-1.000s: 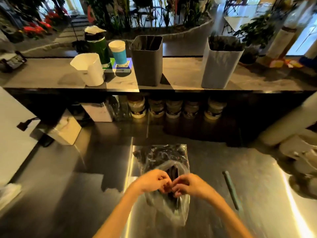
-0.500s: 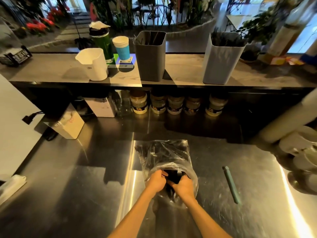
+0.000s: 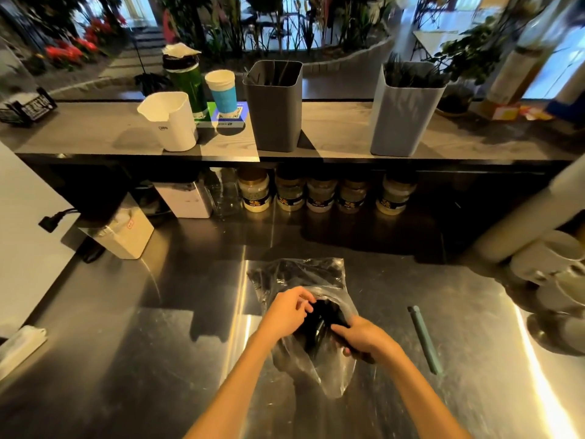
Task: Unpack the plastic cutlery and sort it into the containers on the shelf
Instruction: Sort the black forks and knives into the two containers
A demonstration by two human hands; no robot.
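A: Hands part at the mouth of a clear plastic bag (image 3: 296,274) of black cutlery (image 3: 319,324), lying on the near middle of the steel bench (image 3: 158,343). A second ago both hands met in a pinch at the bag's neck; now the left hand (image 3: 286,312) holds the left edge with fingers curled, while the right hand (image 3: 364,339) is closed on the right side of the opening

B: So the bag is open?

A: It appears so: the dark bundle shows between the hands, none of it out yet. On the far shelf (image 3: 95,134) the grey container (image 3: 274,109) and, to its right, the pale blue container (image 3: 405,115) already hold dark pieces. A green pen-like stick (image 3: 424,340) lies right of the bag, untouched. Sorting looks about to begin
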